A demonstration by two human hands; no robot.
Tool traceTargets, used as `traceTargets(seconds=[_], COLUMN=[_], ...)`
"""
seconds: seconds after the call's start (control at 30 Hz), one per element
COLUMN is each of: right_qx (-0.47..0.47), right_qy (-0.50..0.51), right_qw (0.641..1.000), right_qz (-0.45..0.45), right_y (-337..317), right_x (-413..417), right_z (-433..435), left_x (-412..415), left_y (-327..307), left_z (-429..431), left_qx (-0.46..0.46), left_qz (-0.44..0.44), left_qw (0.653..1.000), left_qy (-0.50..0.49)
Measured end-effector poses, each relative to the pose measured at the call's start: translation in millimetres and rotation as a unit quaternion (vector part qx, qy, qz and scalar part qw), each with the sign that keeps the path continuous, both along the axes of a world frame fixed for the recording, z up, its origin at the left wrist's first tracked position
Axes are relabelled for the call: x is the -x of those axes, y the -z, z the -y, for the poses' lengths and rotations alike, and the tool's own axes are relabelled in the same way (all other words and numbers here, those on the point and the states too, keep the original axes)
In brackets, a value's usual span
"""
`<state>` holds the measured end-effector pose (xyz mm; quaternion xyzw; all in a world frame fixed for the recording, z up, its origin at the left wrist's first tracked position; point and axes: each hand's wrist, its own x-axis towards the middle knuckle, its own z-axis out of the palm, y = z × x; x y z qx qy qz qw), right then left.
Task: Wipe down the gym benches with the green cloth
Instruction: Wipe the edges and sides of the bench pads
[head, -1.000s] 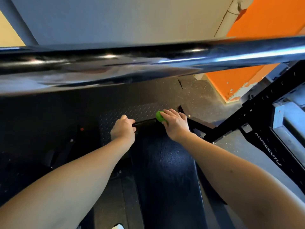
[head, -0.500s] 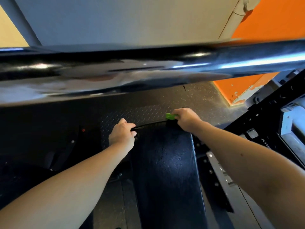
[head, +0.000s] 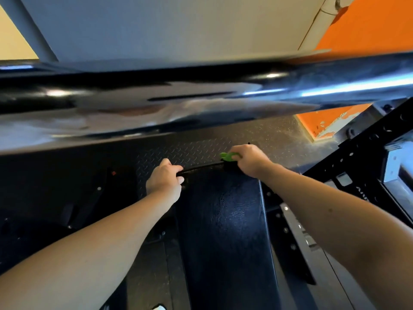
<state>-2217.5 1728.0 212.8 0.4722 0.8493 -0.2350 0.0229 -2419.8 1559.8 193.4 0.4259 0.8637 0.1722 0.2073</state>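
While my left grip (head: pixel 165 179) curls over the far left corner of the black bench (head: pixel 223 220), my right grip (head: pixel 248 161) pinches the green cloth (head: pixel 228 155) at the far right corner. Only a small part of the cloth shows. A shiny black bar (head: pixel 201 95) crosses above both.

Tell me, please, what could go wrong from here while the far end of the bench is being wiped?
1. The black bar crosses close in front of the head camera, so leaning in over the bench may bump the head against it.
2. The green cloth is bunched small in the right hand at the bench's far edge, so each stroke may cover little of the pad.
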Motion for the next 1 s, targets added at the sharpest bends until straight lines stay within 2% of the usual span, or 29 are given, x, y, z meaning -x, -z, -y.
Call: traceTargets(seconds=[0.13, 0.23, 0.4, 0.5, 0.63, 0.77, 0.9, 1.0], right_qx=[-0.027, -0.033, 0.019, 0.005, -0.033, -0.053, -0.066, -0.038], right_qy=[0.062, 0.098, -0.018, -0.034, 0.009, 0.078, 0.152, 0.102], right_qw=[0.997, 0.994, 0.998, 0.998, 0.999, 0.994, 0.985, 0.994], right_qz=[0.031, 0.020, -0.060, -0.047, 0.006, 0.048, 0.037, 0.008], right_y=[0, 4, 14, 6, 2, 2, 6, 9], right_x=[-20, 16, 84, 51, -14, -31, 4, 56], right_z=[-14, 9, 62, 43, -2, -16, 6, 42], left_x=[1, 0, 1, 3, 4, 4, 5, 5], left_y=[7, 9, 9, 10, 12, 14, 14, 15], left_z=[0, 1, 0, 0, 0, -2, 0, 2], left_qx=[-0.008, -0.024, -0.026, -0.027, -0.027, -0.029, -0.045, -0.054], left_qz=[0.008, 0.013, 0.020, 0.016, 0.017, 0.025, 0.029, 0.030], left_qw=[1.000, 1.000, 0.999, 0.999, 0.999, 0.999, 0.999, 0.998], left_qy=[-0.009, -0.011, -0.020, -0.004, -0.006, -0.007, 0.001, 0.006])
